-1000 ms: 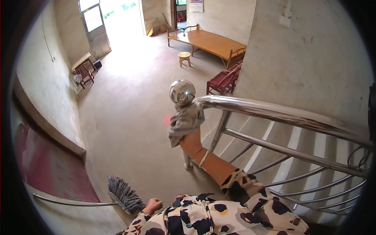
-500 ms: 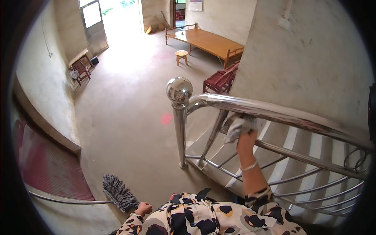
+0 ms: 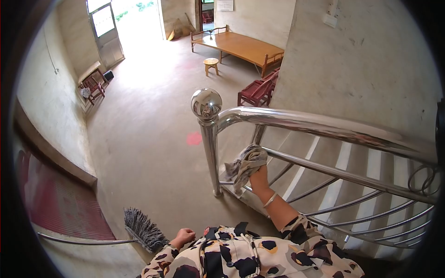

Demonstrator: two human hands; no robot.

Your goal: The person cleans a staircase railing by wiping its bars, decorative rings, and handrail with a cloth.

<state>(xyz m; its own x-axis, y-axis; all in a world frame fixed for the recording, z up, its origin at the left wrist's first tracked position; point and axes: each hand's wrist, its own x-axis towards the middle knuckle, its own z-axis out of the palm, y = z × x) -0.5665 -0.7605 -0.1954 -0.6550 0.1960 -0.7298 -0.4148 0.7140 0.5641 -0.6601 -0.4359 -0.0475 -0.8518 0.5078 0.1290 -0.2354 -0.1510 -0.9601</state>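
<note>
My right hand [image 3: 260, 175] is closed on a crumpled grey cloth [image 3: 245, 167], pressed around the slanted metal post below the handrail. The cloth hides most of my fingers and part of the post. The shiny metal railing [image 3: 301, 118] curves down to an upright newel post [image 3: 211, 153] topped with a polished ball [image 3: 206, 104]. Low in front of my body, my left hand [image 3: 185, 236] has its fingers curled in, with nothing visible in them. A grey stringy mop head [image 3: 143, 229] lies close to its left, apart from it.
Stairs [image 3: 320, 171] run behind the railing at right. Farther off stand a small wooden stool [image 3: 211, 66], a bamboo bed [image 3: 241, 46] and dark red chairs [image 3: 257, 90]. A red ribbed mat [image 3: 65, 204] lies at left, and a door [image 3: 105, 34] stands open at the back.
My right hand has moved the cloth down and left, from beneath the handrail to lower on the slanted post. My left hand has shifted slightly right and up. The view has shifted a little.
</note>
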